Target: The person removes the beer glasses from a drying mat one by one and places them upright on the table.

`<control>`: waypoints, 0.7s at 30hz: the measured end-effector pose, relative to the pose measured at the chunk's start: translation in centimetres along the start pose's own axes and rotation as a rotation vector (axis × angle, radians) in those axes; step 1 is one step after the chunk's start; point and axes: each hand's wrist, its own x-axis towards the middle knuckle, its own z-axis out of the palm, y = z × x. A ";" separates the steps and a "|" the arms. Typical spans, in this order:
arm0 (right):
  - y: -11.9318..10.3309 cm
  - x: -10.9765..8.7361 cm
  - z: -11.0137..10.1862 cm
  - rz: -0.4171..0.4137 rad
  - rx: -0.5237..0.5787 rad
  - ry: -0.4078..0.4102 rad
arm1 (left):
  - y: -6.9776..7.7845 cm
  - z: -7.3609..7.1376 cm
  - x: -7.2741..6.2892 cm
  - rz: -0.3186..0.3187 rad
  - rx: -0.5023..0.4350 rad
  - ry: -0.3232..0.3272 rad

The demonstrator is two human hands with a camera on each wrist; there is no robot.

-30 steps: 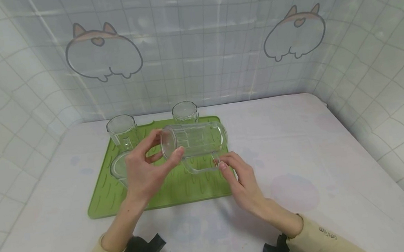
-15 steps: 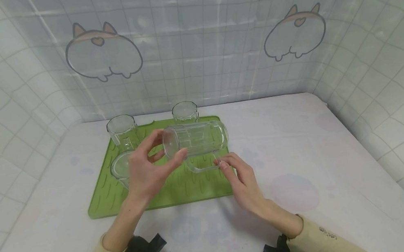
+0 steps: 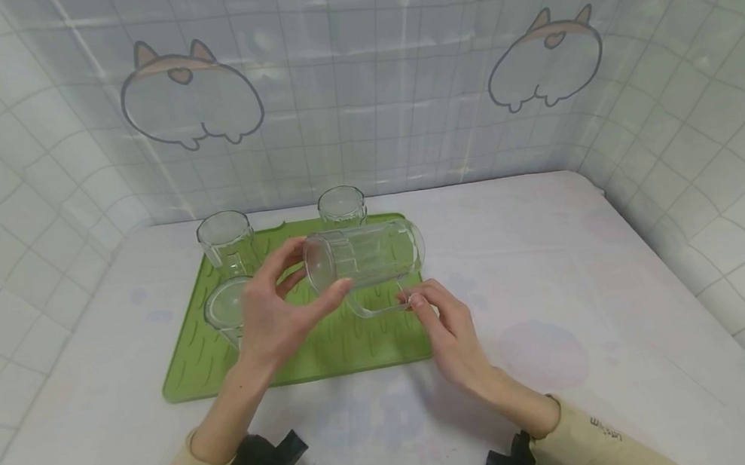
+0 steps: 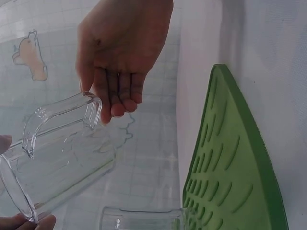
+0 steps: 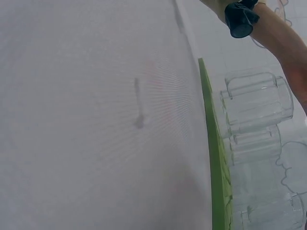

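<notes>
A clear mug point(image 3: 375, 255) is held on its side in the air between the fingers of two hands, its handle point(image 3: 374, 312) turned toward the near side. By its looks it is made of glass, and is best judged stiff, fairly heavy for its size, smooth enough to slip and easily chipped if knocked. The handle is reckoned the surest hold, with the body supported at the end opposite the pinch; whether the walls are wet cannot be told.

By the right hand point(image 3: 450, 334), the handle's near corner is pinched between thumb and forefinger, with hardly any gap left; the other fingers are folded loosely alongside. By the left hand point(image 3: 282, 314), the end of the body is grasped in a wide spread, the thumb laid along the near side and the fingers curled round the far side.

Below the fingers of both hands, a green ribbed mat point(image 3: 344, 349) is spread, untouched by the mug. Just past the left fingers, a near glass point(image 3: 222, 309) is partly hidden by the hand. Farther off, beyond those fingers, a corner glass point(image 3: 225, 236) is stood upright on the mat. Straight beyond the mug, a back glass point(image 3: 342, 205) is partly screened by it. Farthest from the fingers, a tiled backdrop point(image 3: 373, 111) is printed with cartoon animals.
</notes>
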 end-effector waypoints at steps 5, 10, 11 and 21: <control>-0.3 0.2 -0.2 0.054 0.041 0.016 | 0.1 0.0 0.0 0.009 0.019 -0.019; -0.8 0.3 -0.5 0.142 0.079 0.019 | 0.0 0.0 -0.1 0.015 0.052 -0.037; -0.9 0.3 -0.6 0.149 0.081 0.020 | 0.0 0.0 -0.1 0.013 0.054 -0.040; -0.9 0.4 -0.7 0.150 0.102 0.047 | 0.1 0.1 -0.1 -0.007 0.080 -0.054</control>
